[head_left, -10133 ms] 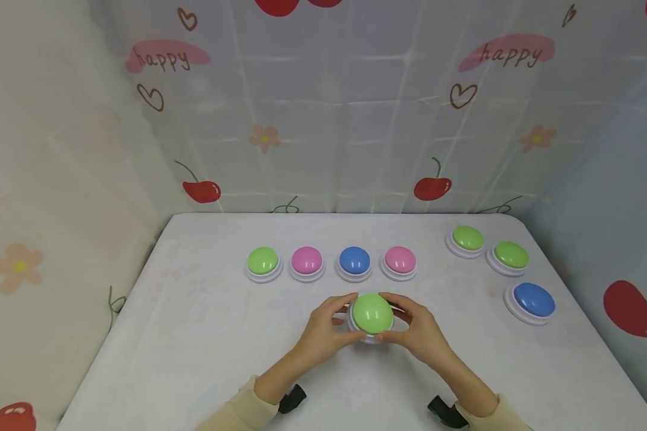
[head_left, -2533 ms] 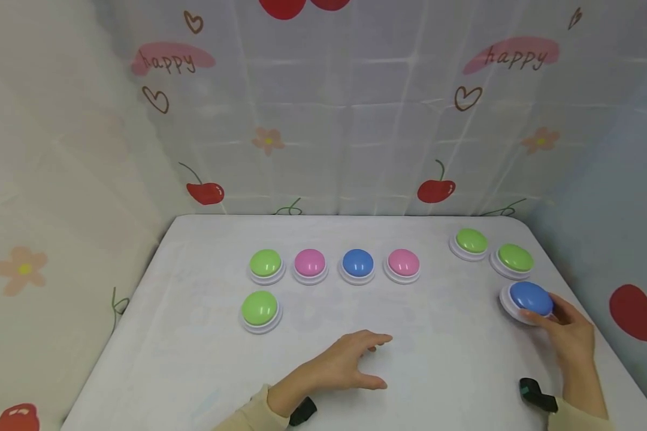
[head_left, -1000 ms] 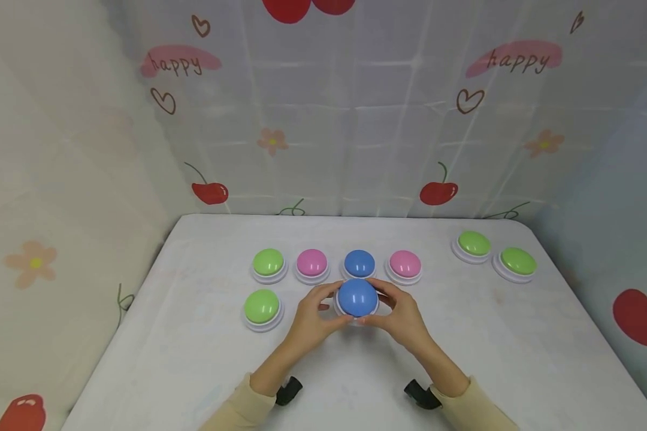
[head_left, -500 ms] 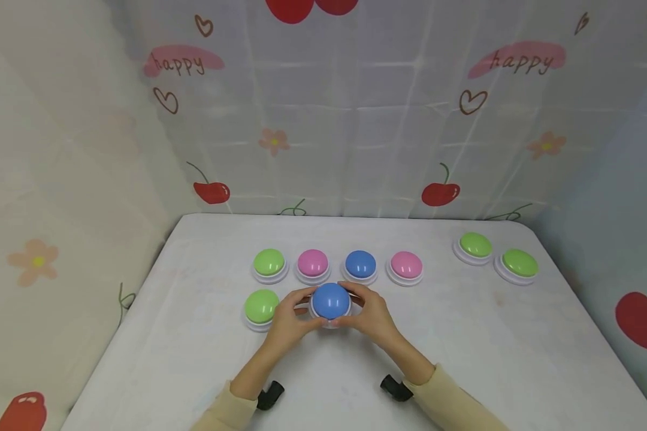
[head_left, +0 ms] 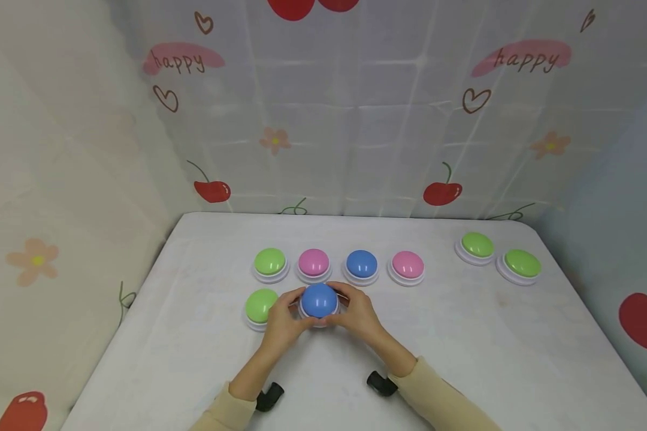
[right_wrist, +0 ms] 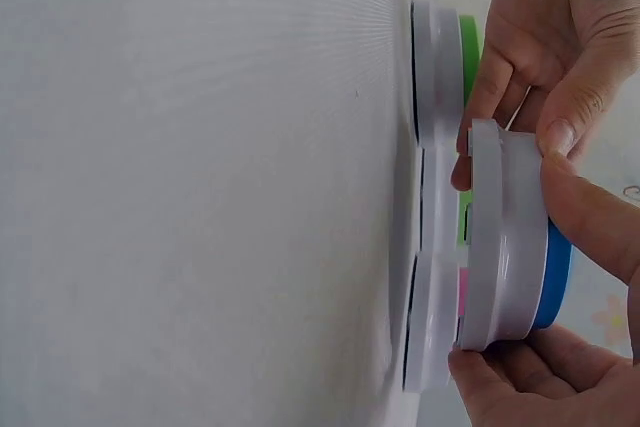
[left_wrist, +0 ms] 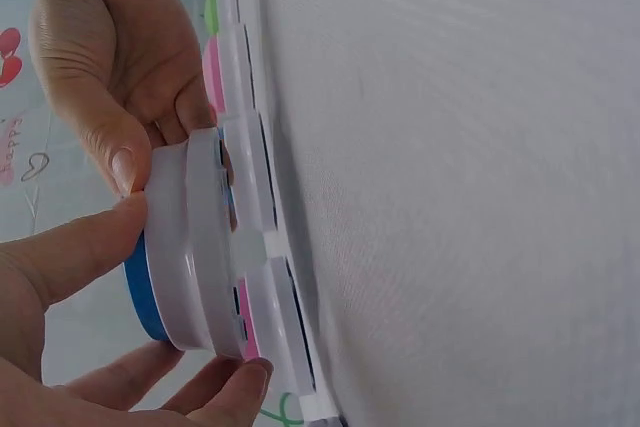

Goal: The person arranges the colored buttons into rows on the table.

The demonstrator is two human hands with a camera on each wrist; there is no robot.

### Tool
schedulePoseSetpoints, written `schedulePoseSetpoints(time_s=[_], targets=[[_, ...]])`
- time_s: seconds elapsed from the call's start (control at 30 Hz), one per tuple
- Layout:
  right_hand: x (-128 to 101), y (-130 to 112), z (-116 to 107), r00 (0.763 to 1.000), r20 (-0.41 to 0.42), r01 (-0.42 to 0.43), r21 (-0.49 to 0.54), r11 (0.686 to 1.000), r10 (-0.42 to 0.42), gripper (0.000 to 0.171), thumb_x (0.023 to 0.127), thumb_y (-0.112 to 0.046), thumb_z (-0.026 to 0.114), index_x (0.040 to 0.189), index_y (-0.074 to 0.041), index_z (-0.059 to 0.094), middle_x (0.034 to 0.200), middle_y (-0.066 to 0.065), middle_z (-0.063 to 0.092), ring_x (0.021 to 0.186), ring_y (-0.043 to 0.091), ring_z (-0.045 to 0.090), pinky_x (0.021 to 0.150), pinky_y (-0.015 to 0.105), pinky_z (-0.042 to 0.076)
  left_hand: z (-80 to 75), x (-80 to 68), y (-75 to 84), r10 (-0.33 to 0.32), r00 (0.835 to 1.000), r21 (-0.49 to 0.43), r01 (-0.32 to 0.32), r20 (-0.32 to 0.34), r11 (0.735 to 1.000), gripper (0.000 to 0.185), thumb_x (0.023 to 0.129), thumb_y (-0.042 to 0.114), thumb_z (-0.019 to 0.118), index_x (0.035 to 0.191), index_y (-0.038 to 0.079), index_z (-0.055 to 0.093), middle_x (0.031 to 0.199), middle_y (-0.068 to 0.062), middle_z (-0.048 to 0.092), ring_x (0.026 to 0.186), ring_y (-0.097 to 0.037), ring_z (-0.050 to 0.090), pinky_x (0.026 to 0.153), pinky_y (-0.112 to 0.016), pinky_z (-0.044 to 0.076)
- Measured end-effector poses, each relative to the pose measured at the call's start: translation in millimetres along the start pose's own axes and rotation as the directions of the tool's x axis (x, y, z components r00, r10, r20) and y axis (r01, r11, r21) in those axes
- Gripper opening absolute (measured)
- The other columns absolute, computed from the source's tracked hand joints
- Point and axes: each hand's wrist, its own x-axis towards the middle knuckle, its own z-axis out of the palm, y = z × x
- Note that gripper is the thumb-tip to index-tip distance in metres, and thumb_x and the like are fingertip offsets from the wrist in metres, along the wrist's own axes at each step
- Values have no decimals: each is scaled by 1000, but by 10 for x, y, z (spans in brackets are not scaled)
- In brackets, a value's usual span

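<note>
Both hands grip a blue dome push button (head_left: 319,300) with a round white base, one from each side. My left hand (head_left: 286,320) has its thumb at the near rim and its fingers round the left side. On the opposite side, my right hand (head_left: 356,311) holds the same base, thumb close to the other thumb. In the wrist views a gap shows between this button's white base (right_wrist: 505,237) and the table. Just left of the left hand sits a green button (head_left: 260,306), partly covered by that hand.
Behind the hands runs a row of green (head_left: 269,261), pink (head_left: 313,263), blue (head_left: 362,264) and second pink (head_left: 408,265) buttons. Two green buttons, one farther back (head_left: 477,245) and one nearer (head_left: 523,263), stand at the right rear of the white table (head_left: 490,359).
The right hand took the blue button from the right side; both hands then brought it left, beside the front green button. That green button, earlier held in both hands, now stands at front left.
</note>
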Motion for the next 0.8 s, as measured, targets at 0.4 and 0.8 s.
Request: schedulePoseSetpoints(time_s=[0.4, 0.8], targets=[[56, 31, 81, 999, 31, 6, 14, 1000, -7, 71, 65, 3, 87, 130, 1, 59, 130, 19, 62, 124, 34, 57, 104, 39, 48, -21, 1, -38, -25, 999, 23, 26, -40, 999, 66, 70, 1, 85, 128, -11, 56, 129, -29, 58, 122, -41, 57, 103, -48, 48], [48, 95, 114, 999, 34, 0, -9, 1000, 1, 71, 65, -1, 88, 129, 1, 59, 129, 18, 62, 121, 35, 60, 102, 41, 49, -21, 0, -77, -27, 1000, 32, 28, -12, 999, 63, 72, -3, 81, 127, -15, 54, 129, -33, 56, 123, -43, 56, 102, -47, 48]])
